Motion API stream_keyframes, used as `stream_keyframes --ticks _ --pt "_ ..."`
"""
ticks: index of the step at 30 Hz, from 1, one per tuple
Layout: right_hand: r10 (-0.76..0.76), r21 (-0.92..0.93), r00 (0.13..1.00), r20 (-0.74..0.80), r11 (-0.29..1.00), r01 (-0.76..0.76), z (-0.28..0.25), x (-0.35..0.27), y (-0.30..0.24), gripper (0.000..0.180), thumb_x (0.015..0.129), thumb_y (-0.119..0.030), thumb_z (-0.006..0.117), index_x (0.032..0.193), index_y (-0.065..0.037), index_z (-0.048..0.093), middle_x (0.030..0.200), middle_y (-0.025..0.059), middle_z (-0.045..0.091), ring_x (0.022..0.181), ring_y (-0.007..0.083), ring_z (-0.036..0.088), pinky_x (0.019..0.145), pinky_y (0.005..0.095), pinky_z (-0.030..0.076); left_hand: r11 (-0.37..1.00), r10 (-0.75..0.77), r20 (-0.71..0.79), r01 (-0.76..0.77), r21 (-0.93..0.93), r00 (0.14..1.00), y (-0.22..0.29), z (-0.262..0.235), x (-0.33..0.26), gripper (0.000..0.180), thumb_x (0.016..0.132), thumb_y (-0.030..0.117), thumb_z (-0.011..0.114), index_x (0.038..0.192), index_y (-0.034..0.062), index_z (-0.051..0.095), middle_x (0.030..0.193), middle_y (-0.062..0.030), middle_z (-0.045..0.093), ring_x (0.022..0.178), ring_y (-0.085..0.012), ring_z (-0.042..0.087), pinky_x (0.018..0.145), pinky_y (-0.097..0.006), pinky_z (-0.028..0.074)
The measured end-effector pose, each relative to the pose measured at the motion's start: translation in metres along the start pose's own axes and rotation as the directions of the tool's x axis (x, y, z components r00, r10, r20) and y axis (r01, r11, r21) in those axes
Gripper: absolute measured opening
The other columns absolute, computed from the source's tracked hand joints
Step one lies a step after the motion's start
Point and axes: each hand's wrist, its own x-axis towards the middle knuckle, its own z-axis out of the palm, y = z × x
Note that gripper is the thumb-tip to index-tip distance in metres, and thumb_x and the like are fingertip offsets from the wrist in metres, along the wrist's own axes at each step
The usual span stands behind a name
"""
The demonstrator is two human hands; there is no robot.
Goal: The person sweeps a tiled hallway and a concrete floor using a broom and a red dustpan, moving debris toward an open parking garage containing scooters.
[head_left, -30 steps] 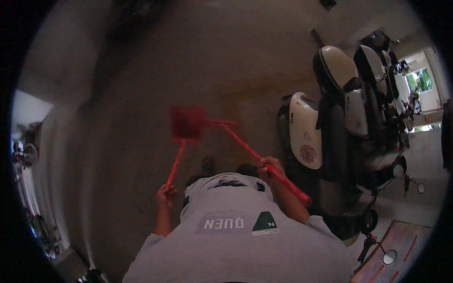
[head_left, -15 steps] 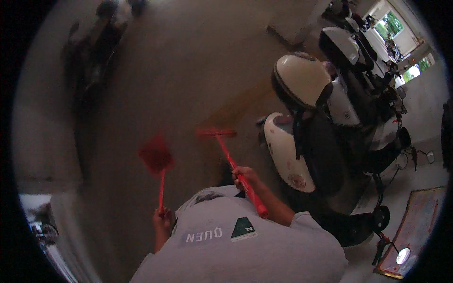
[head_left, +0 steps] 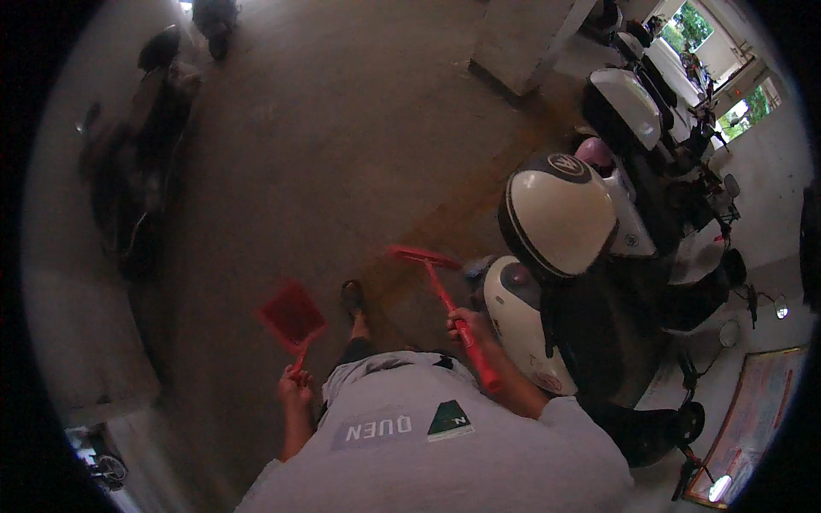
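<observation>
In my left hand (head_left: 295, 386) is the thin handle of a red tool with a flat square head (head_left: 292, 316); it resembles a fly swatter or small dustpan, and I cannot tell which. My right hand (head_left: 469, 324) is wrapped round the thick handle of a red T-shaped squeegee (head_left: 440, 286), whose wide crossbar points away from me. Both tools are held above the floor, apart from each other. Close to the squeegee's right stands a white and black scooter (head_left: 513, 295) with a cream rear box (head_left: 564, 214).
More scooters with a white box (head_left: 629, 103) line the right wall. Dark motorbikes (head_left: 150, 162) stand at the far left. A square pillar (head_left: 522, 51) rises at the back. A framed board (head_left: 748, 419) is at the lower right. My shoe (head_left: 351, 296) shows on the concrete floor (head_left: 325, 145).
The view has shifted forward along the scooters, and one of my feet now shows. The squeegee has swung right and the square-headed tool has turned and dropped slightly; both stay in hand.
</observation>
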Motion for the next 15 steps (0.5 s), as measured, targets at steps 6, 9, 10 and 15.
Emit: stream_keyframes --ticks 6,9,10,15 --pt "0.093 0.241 0.993 -0.071 0.968 -0.073 0.061 0.023 -0.07 0.015 0.079 -0.023 0.058 0.083 -0.013 0.047 0.069 0.0015 0.054 0.054 0.0138 0.05 0.045 0.0281 0.04 0.993 -0.076 -0.033 0.079 0.086 0.997 0.046 0.11 0.095 0.009 0.087 0.019 0.045 0.089 0.0143 0.052 0.073 -0.008 0.059 0.051 -0.0206 0.052 0.047 -0.033 0.047" --pt "0.063 0.319 0.995 -0.083 0.947 -0.034 0.086 0.051 -0.106 0.016 0.078 -0.023 0.058 0.084 -0.013 0.047 0.066 0.0009 0.054 0.052 0.0137 0.05 0.045 0.0272 0.04 0.989 -0.135 0.006 0.135 0.06 0.991 0.074 0.185 0.143 0.01 0.085 0.018 0.045 0.09 0.0146 0.052 0.071 -0.0099 0.059 0.051 -0.0215 0.053 0.046 -0.033 0.047" --pt "0.04 0.324 0.994 -0.099 0.946 -0.006 0.104 0.053 -0.116 0.017 0.078 -0.023 0.058 0.085 -0.013 0.047 0.066 0.0008 0.054 0.051 0.0137 0.051 0.044 0.027 0.04 0.991 -0.118 -0.005 0.118 0.067 0.993 0.083 0.192 0.157 0.011 0.084 0.018 0.045 0.091 0.015 0.052 0.07 -0.0102 0.059 0.051 -0.0217 0.054 0.046 -0.032 0.047" --pt "-0.011 0.48 0.993 -0.115 0.875 0.065 0.131 0.08 -0.163 0.017 0.077 -0.024 0.059 0.084 -0.013 0.049 0.064 0.0002 0.054 0.049 0.014 0.052 0.044 0.0267 0.041 0.987 -0.117 -0.124 0.13 0.095 0.985 0.122 0.28 0.2 0.014 0.081 0.018 0.045 0.095 0.0166 0.049 0.064 -0.0092 0.055 0.05 -0.0214 0.053 0.044 -0.03 0.045"
